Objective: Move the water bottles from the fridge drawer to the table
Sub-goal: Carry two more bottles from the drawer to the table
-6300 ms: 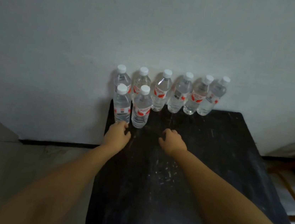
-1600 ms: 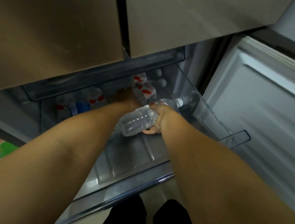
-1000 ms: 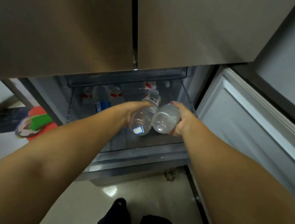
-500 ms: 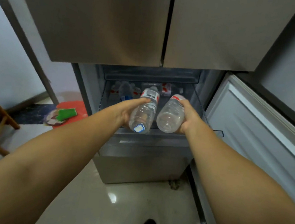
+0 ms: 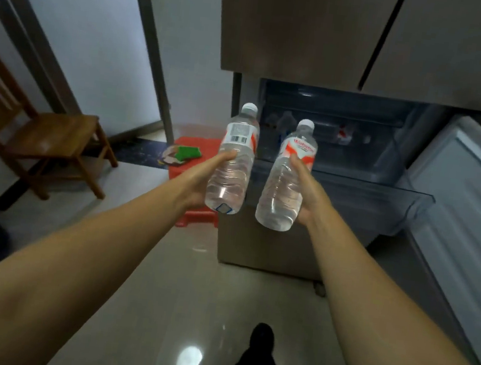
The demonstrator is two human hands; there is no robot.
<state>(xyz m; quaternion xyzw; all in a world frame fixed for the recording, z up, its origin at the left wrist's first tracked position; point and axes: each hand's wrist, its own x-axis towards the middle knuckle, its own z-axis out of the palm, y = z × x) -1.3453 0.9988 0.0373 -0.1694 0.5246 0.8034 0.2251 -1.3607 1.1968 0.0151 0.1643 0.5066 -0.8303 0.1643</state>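
Two clear plastic water bottles with white caps and red-and-white labels, both held in the air in front of the fridge, nearly upright, caps tilted away.
Left bottle (image 5: 232, 163): barcode side of label facing the camera; gripped at mid-body by left hand (image 5: 203, 180), thumb curled across the front, remaining fingers hidden behind the bottle.
Right bottle (image 5: 287, 182): red logo facing the camera, print too blurred to read; gripped at mid-body by right hand (image 5: 308, 190), thumb over the front, remaining fingers hidden behind.
Bottles side by side between the two hands, a narrow gap apart.
Beyond the right hand: translucent plastic fridge drawer (image 5: 383, 196), pulled out, front lip visible; contents dim, only vague bottle shapes and a red patch discernible.
Above both hands: brushed steel upper fridge doors (image 5: 312, 30), tops cut off by the frame.
Right of the right hand: white inner face of an open lower door (image 5: 468, 216), partly out of frame.
Behind the left hand: red plastic stool (image 5: 195, 216) bearing a green object, mostly hidden by hand and bottle.
Far left of the left hand: brown wooden chair (image 5: 50, 140), backrest cropped.
Below the forearms: glossy beige floor (image 5: 172, 310); dark shoe (image 5: 262, 336).
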